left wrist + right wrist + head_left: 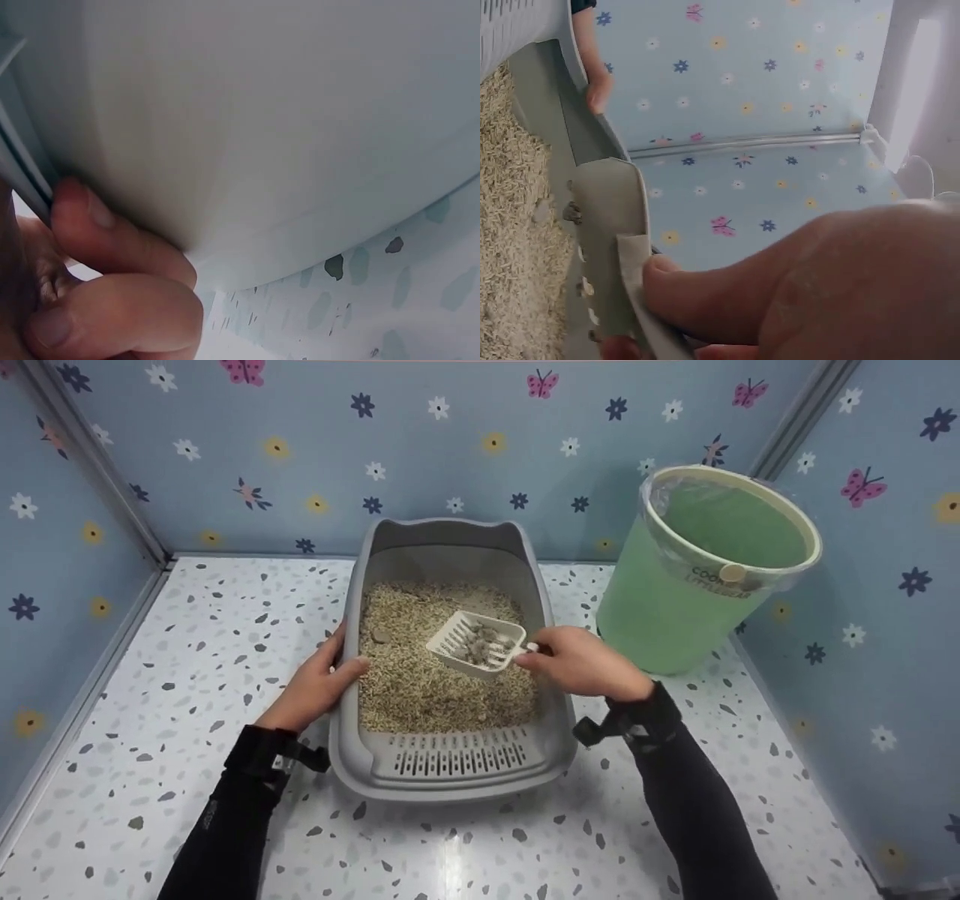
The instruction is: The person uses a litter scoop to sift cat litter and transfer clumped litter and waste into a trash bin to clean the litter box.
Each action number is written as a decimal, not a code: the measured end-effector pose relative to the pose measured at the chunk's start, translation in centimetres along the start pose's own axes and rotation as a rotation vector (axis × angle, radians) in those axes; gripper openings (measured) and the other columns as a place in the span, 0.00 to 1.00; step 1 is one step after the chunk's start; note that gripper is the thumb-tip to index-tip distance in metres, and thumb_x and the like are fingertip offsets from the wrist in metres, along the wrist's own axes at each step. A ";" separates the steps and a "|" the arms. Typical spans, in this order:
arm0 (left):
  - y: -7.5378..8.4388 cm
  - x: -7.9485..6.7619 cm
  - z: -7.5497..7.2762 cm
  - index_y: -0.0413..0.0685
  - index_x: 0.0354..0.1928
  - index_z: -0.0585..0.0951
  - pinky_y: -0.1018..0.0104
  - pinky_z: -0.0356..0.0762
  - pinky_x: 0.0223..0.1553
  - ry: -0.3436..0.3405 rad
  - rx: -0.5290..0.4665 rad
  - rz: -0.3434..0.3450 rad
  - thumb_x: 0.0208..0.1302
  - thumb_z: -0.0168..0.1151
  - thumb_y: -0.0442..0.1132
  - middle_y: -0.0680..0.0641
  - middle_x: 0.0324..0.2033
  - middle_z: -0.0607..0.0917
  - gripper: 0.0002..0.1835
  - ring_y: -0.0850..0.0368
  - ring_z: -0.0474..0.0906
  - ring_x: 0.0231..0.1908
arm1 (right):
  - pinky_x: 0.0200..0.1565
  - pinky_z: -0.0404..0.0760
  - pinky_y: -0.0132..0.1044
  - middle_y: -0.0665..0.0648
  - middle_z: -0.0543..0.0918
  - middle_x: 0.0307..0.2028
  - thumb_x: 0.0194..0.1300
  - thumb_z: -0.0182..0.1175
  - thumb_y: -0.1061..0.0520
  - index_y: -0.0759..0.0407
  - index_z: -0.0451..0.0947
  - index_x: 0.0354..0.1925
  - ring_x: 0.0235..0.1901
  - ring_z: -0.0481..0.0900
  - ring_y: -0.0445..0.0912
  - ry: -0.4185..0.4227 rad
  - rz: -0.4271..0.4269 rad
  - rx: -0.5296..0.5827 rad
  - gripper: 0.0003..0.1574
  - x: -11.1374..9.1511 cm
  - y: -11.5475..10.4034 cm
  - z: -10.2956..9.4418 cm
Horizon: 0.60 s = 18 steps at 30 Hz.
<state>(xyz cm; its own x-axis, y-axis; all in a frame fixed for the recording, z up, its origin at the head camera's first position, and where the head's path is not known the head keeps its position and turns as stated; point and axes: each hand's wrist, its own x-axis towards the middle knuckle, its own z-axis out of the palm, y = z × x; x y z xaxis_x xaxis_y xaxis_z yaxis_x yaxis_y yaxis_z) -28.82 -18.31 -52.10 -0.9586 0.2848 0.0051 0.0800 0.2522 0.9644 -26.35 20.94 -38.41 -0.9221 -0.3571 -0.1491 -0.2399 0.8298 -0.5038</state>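
Observation:
A grey litter box (457, 787) holds tan pellet litter (427, 697). My left hand (319, 682) grips its left rim, thumb over the top and fingers curled below the outer edge; the left wrist view shows those fingers (120, 300) bent against the box's side (262, 135). In my right hand (581, 660) is the short handle of a white slotted litter scoop (450, 641), held above the litter. Greyish clumps (484, 645) lie in the scoop. Up close in the right wrist view, the thumb presses on the scoop (611, 217). A round lump (381, 637) sits on the litter at left.
A green bin (660, 600) with a clear liner over its rim stands right of the box. Flower-patterned panels (450, 457) enclose the back and both sides. The speckled floor (195, 660) extends around the box.

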 end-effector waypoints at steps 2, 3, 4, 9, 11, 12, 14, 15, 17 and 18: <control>0.0 -0.1 -0.1 0.77 0.91 0.47 0.34 0.72 0.74 0.006 -0.004 0.005 0.85 0.62 0.55 0.40 0.89 0.51 0.44 0.30 0.63 0.79 | 0.32 0.78 0.42 0.49 0.76 0.31 0.85 0.62 0.40 0.52 0.81 0.42 0.28 0.73 0.45 0.006 -0.018 0.020 0.19 0.3 -0.1 0.4; 0.0 -0.1 -0.1 0.77 0.91 0.47 0.35 0.71 0.76 0.004 -0.002 0.007 0.85 0.61 0.55 0.40 0.89 0.52 0.45 0.31 0.62 0.80 | 0.32 0.78 0.42 0.49 0.76 0.31 0.85 0.62 0.39 0.52 0.80 0.42 0.29 0.73 0.45 0.011 -0.024 0.025 0.20 0.4 -0.2 0.5; 0.0 -0.1 0.0 0.76 0.91 0.47 0.35 0.69 0.77 0.000 0.003 0.010 0.85 0.61 0.55 0.41 0.89 0.52 0.45 0.31 0.61 0.81 | 0.32 0.78 0.42 0.49 0.76 0.31 0.85 0.62 0.38 0.52 0.79 0.42 0.29 0.73 0.45 0.014 -0.031 0.027 0.20 0.5 -0.1 0.6; 0.3 0.1 -0.1 0.80 0.90 0.48 0.35 0.71 0.76 0.000 0.013 0.000 0.84 0.62 0.57 0.43 0.89 0.53 0.44 0.30 0.63 0.80 | 0.34 0.76 0.43 0.50 0.75 0.28 0.85 0.63 0.42 0.52 0.77 0.37 0.28 0.72 0.47 0.037 -0.037 -0.006 0.20 -0.1 0.7 0.3; 0.3 0.2 -0.1 0.81 0.90 0.49 0.35 0.73 0.74 0.004 0.006 0.001 0.84 0.62 0.56 0.42 0.89 0.53 0.44 0.30 0.65 0.79 | 0.34 0.76 0.44 0.51 0.75 0.29 0.85 0.63 0.42 0.53 0.79 0.38 0.29 0.73 0.47 0.043 -0.042 0.002 0.20 -0.2 0.9 0.0; 0.3 0.2 -0.1 0.81 0.90 0.49 0.35 0.74 0.74 0.003 0.005 0.001 0.84 0.62 0.56 0.42 0.89 0.53 0.44 0.30 0.66 0.78 | 0.34 0.77 0.44 0.51 0.76 0.29 0.85 0.62 0.42 0.53 0.79 0.39 0.29 0.73 0.47 0.046 -0.043 0.001 0.19 -0.2 1.0 -0.1; 0.3 0.2 0.0 0.81 0.90 0.48 0.36 0.78 0.71 -0.006 -0.001 -0.003 0.84 0.62 0.57 0.41 0.89 0.53 0.44 0.30 0.69 0.76 | 0.34 0.78 0.44 0.51 0.77 0.30 0.85 0.62 0.42 0.53 0.81 0.40 0.30 0.74 0.47 0.046 -0.029 0.005 0.19 -0.3 1.2 -0.4; 0.2 0.1 0.1 0.81 0.90 0.48 0.37 0.79 0.70 -0.008 -0.007 -0.002 0.84 0.63 0.56 0.40 0.89 0.53 0.44 0.30 0.70 0.75 | 0.33 0.79 0.44 0.51 0.77 0.30 0.85 0.62 0.42 0.53 0.82 0.41 0.30 0.75 0.47 0.043 -0.020 0.009 0.19 -0.3 1.2 -0.6; 0.1 0.1 0.1 0.82 0.90 0.48 0.37 0.82 0.67 -0.007 -0.012 -0.009 0.84 0.63 0.56 0.39 0.88 0.54 0.44 0.30 0.73 0.72 | 0.33 0.80 0.44 0.51 0.78 0.31 0.85 0.62 0.42 0.53 0.82 0.42 0.30 0.76 0.47 0.041 -0.008 0.008 0.18 -0.3 1.1 -0.9; 0.1 0.0 0.0 0.81 0.90 0.48 0.38 0.82 0.66 -0.006 -0.013 -0.010 0.84 0.62 0.55 0.39 0.88 0.54 0.45 0.30 0.74 0.72 | 0.33 0.80 0.44 0.51 0.78 0.31 0.85 0.62 0.42 0.53 0.82 0.41 0.30 0.76 0.47 0.042 -0.005 0.004 0.19 -0.3 1.1 -1.0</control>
<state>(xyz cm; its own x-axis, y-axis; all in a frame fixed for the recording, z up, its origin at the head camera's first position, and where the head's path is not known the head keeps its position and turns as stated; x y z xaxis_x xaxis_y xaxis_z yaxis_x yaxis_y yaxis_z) -28.83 -18.24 -52.04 -0.9577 0.2878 -0.0065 0.0666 0.2433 0.9677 -26.65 22.41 -38.08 -0.9328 -0.3428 -0.1110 -0.2432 0.8264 -0.5079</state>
